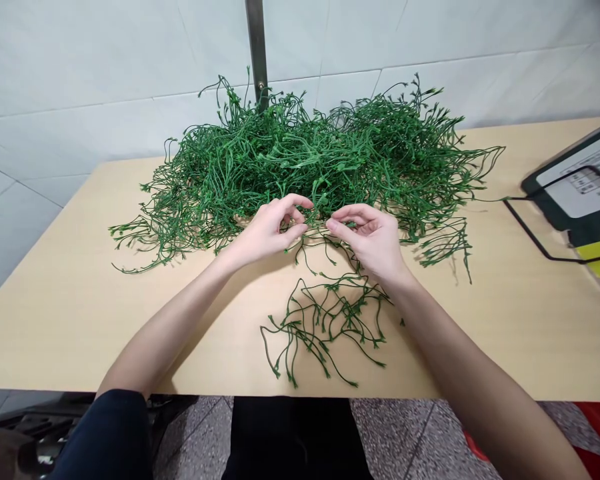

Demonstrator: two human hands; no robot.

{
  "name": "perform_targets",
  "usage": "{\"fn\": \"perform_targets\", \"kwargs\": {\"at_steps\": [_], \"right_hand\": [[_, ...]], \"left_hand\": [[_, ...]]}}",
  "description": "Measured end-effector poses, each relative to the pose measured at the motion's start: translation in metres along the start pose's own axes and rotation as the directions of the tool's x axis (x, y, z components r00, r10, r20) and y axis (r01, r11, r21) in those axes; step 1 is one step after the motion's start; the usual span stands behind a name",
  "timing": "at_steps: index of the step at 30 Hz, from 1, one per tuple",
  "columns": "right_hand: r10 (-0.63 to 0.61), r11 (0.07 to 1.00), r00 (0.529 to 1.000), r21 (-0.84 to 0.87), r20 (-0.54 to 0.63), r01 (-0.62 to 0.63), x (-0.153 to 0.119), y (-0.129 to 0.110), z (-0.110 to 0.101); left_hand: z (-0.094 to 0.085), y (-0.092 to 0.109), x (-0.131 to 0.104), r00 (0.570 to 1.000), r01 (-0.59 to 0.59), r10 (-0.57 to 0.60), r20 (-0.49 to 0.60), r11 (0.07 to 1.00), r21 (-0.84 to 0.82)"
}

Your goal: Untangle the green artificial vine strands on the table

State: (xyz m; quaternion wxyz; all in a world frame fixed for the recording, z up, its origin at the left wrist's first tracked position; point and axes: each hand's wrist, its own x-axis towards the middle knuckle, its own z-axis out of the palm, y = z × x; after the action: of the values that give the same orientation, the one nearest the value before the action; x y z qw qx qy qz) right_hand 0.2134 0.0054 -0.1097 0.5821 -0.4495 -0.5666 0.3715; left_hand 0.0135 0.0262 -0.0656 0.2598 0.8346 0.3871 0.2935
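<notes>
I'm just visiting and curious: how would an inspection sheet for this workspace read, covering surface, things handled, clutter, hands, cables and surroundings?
Surface: pale table, wood-coloured.
Things handled: large heap of green stems towards the wall; smaller bunch nearer the person.
Clutter: dark item with a white label at the right; black loop over it.
Hands: left hand and right hand face each other at the heap's near edge; whether either grips a stem is unclear.
Cables: nothing seen for certain; the loop's nature is unclear.
Surroundings: tiled wall, metal post, speckled floor.
</notes>
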Motion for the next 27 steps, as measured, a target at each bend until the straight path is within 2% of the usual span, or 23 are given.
{"fn": "perform_targets", "kwargs": {"at_steps": [8, 15, 20, 27], "right_hand": [[0.019, 1.000, 1.000, -0.025, -0.002, -0.019, 0.0004, 0.0022, -0.0005], [0.077, 0.996, 0.996, 0.039, 0.037, -0.079, -0.0007, -0.0017, 0.0002], [0.134, 0.989, 0.983, 0.045, 0.126, -0.141, 0.0004, 0.0044, 0.0002], [0.135, 0.988, 0.988, 0.062, 0.070, -0.139, 0.0010, 0.0043, -0.0006]], "left_hand": [[0.0016, -0.0036, 0.0005, 0.999, -0.020, 0.021, -0.027, 0.999, 0.039], [0.0043, -0.0086, 0.0010, 0.999, -0.027, 0.032, -0.042, 0.994, 0.102], [0.0036, -0.0063, 0.0018, 1.000, 0.013, -0.014, -0.027, 0.999, -0.038], [0.0032, -0.0019, -0.0011, 0.996, 0.079, -0.069, 0.057, 0.976, -0.204]]}}
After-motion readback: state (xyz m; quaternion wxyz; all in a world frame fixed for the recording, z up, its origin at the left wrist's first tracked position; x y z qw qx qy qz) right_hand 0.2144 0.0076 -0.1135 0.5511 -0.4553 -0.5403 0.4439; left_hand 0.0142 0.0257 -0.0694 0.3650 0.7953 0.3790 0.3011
